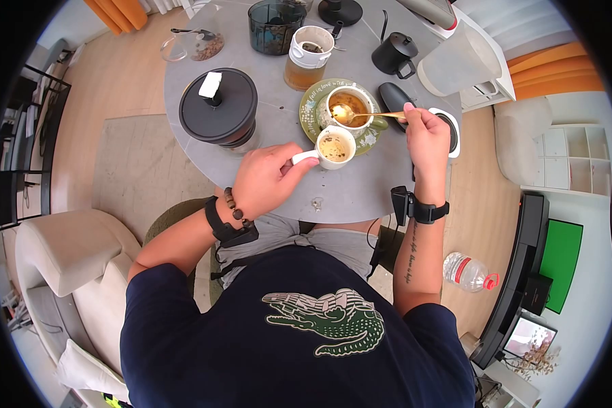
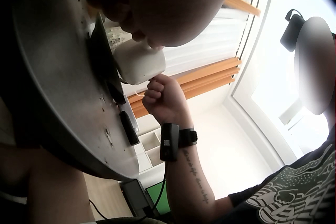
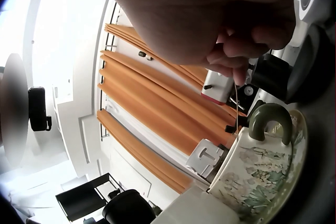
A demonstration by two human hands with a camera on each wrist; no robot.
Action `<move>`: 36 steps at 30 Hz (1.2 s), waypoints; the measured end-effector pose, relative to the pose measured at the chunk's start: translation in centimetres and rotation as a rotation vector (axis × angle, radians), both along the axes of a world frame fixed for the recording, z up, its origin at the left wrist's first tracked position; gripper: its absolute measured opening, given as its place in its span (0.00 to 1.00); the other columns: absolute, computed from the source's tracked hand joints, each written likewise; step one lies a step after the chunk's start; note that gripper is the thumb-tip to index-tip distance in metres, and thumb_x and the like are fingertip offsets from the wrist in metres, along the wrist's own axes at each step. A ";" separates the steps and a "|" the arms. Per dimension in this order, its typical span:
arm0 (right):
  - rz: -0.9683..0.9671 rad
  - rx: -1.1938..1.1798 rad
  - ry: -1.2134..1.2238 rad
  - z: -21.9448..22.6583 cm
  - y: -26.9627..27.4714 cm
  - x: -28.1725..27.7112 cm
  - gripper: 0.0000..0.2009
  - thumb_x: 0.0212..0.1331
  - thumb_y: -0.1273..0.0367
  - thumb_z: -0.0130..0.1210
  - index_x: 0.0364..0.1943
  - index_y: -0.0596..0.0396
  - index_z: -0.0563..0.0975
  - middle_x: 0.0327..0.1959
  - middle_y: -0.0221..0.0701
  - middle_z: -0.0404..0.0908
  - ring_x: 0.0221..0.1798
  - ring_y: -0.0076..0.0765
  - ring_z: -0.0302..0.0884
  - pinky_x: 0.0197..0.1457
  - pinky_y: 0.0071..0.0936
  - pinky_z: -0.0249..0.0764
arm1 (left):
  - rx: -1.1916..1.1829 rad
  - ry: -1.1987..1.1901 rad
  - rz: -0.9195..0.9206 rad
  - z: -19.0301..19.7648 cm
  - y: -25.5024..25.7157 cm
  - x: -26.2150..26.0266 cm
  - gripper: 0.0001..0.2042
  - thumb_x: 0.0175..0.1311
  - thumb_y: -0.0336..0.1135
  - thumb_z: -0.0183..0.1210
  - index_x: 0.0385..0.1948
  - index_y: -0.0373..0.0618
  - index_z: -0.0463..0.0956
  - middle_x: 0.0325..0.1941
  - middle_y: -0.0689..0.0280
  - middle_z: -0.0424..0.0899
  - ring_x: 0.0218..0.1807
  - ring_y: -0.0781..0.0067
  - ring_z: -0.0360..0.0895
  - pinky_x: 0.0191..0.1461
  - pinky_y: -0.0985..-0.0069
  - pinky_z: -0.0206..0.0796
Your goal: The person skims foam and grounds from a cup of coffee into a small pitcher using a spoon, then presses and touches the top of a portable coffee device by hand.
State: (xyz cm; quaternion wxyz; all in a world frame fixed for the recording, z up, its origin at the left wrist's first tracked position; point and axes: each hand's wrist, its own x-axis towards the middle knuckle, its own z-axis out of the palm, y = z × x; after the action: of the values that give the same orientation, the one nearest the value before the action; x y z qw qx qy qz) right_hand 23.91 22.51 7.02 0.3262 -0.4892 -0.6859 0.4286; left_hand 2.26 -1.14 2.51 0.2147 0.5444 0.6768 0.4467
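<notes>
1. The white cup [image 2: 139, 62] is being gripped by its handle in the left hand [image 1: 273, 173], close in front of the patterned cup [image 3: 252, 174], which is being carried by the green saucer [image 1: 309, 121] on the desk [image 1: 275, 109].
2. The spoon [image 1: 381, 115] is being pinched in the right hand [image 1: 426, 136], well apart from the left, and its bowl is being held inside the patterned cup.
3. A spill is being risked at the white cup: its weight is seemingly being borne at the handle alone, so liquid could be lost through a small turn of the wrist.
4. A knock is being invited by the narrow spacing of the two cups; whether they are touching cannot be told.
5. Drips on the saucer or desk are being risked should the spoon be lifted too full or crossed unevenly.
6. In the head view, the liquid in both cups and the spoon's bowl are being shown; both are being hidden in the right wrist view, where the floral wall and green handle are being displayed instead.
7. In the left wrist view, the white cup's plain outer wall is being revealed.
</notes>
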 end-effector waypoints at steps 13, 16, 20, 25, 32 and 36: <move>-0.014 0.376 0.039 1.0 -1.4 -0.3 0.13 0.79 0.64 0.69 0.42 0.62 0.91 0.23 0.20 0.79 0.26 0.14 0.67 0.31 0.21 0.63 | -0.014 -0.006 -0.003 0.0 0.0 -0.1 0.13 0.78 0.42 0.71 0.38 0.42 0.87 0.23 0.60 0.82 0.21 0.66 0.75 0.29 0.67 0.64; 0.097 0.666 -0.056 2.3 -2.5 -0.4 0.10 0.77 0.67 0.70 0.44 0.61 0.91 0.25 0.29 0.84 0.25 0.20 0.73 0.31 0.23 0.69 | -0.007 -0.014 -0.002 -0.1 0.0 0.0 0.13 0.78 0.42 0.71 0.38 0.41 0.87 0.24 0.59 0.83 0.22 0.65 0.76 0.29 0.67 0.65; 0.153 0.792 -0.109 2.8 -2.8 -0.8 0.07 0.75 0.69 0.70 0.44 0.61 0.91 0.26 0.35 0.86 0.23 0.29 0.76 0.31 0.26 0.72 | -0.002 -0.009 -0.002 -0.3 0.0 0.0 0.13 0.78 0.42 0.71 0.38 0.41 0.87 0.24 0.59 0.83 0.22 0.65 0.76 0.29 0.67 0.65; 0.198 0.769 -0.246 2.7 -2.5 -0.8 0.10 0.77 0.66 0.69 0.43 0.62 0.90 0.22 0.31 0.80 0.24 0.23 0.70 0.29 0.26 0.65 | -0.027 -0.003 -0.003 -0.1 0.0 -0.1 0.13 0.78 0.42 0.71 0.39 0.41 0.87 0.24 0.59 0.83 0.22 0.65 0.76 0.29 0.67 0.65; 0.074 0.489 -0.166 2.0 -2.2 -1.0 0.13 0.77 0.64 0.68 0.39 0.62 0.89 0.18 0.29 0.74 0.22 0.23 0.63 0.27 0.29 0.60 | -0.009 -0.015 -0.003 -0.2 0.0 -0.1 0.13 0.78 0.43 0.71 0.38 0.41 0.87 0.23 0.60 0.82 0.22 0.67 0.75 0.29 0.68 0.64; 0.012 0.442 -0.036 1.6 -1.8 -0.9 0.14 0.78 0.64 0.69 0.39 0.63 0.89 0.18 0.23 0.73 0.23 0.18 0.61 0.28 0.26 0.58 | -0.007 -0.014 0.002 -0.1 0.0 -0.1 0.13 0.78 0.42 0.71 0.38 0.41 0.87 0.23 0.60 0.82 0.22 0.67 0.75 0.29 0.68 0.64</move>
State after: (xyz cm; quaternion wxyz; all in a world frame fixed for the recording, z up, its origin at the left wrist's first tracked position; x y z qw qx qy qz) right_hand 23.04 20.69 8.67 0.4107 -0.4092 -0.7719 0.2608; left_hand 2.19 -1.15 2.40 0.2209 0.5398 0.6774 0.4482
